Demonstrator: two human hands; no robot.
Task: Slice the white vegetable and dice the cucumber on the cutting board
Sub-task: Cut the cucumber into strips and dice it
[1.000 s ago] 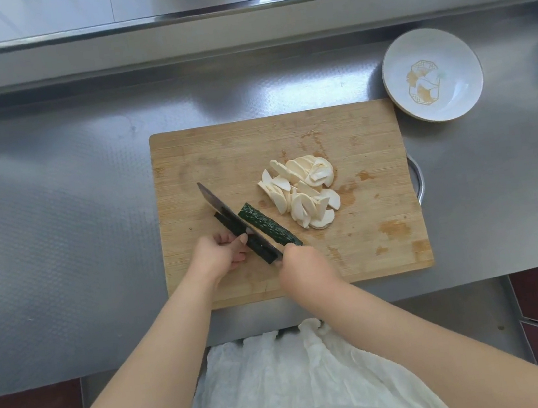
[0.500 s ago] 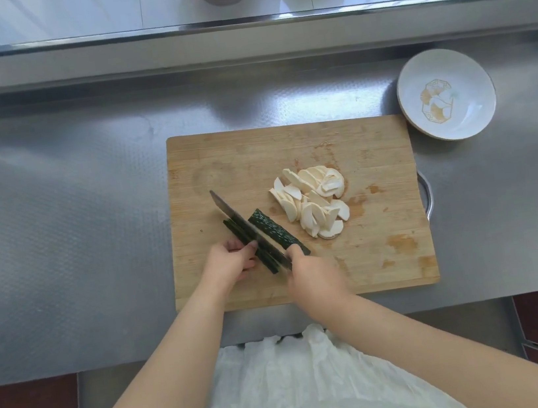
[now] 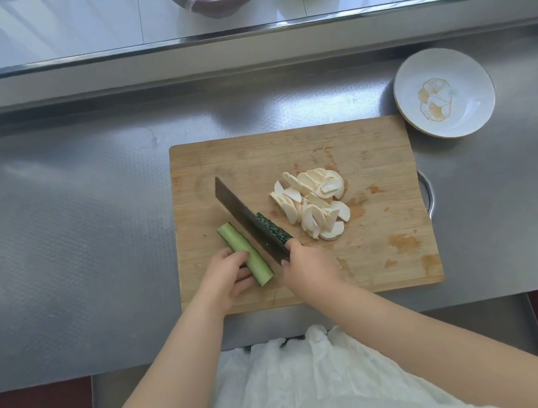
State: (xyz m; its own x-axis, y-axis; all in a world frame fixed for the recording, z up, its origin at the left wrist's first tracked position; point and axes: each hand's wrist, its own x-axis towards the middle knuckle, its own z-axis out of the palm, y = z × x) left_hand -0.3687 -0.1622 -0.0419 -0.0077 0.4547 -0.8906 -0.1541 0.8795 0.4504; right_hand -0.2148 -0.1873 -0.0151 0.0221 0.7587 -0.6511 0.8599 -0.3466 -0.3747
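Steel surface (image 3: 57,233) carries the cutting board (image 3: 389,256). Cucumber half (image 3: 245,254), cut face up, wet, firm, likely to slip: left hand (image 3: 225,281) grips its near end. Right hand (image 3: 304,268) clamps the knife (image 3: 245,219) alongside; white slices (image 3: 313,208) lie beyond.

Steel counter (image 3: 67,232) bears cutting board (image 3: 374,154) and white bowl (image 3: 444,92)

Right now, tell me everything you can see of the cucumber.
The cucumber lies on the wooden cutting board, split lengthwise into two halves. The left half shows its pale green cut face upward, with the left hand gripping its near end. The right half shows dark, bumpy skin and lies against the knife blade that stands between them, held by the right hand.
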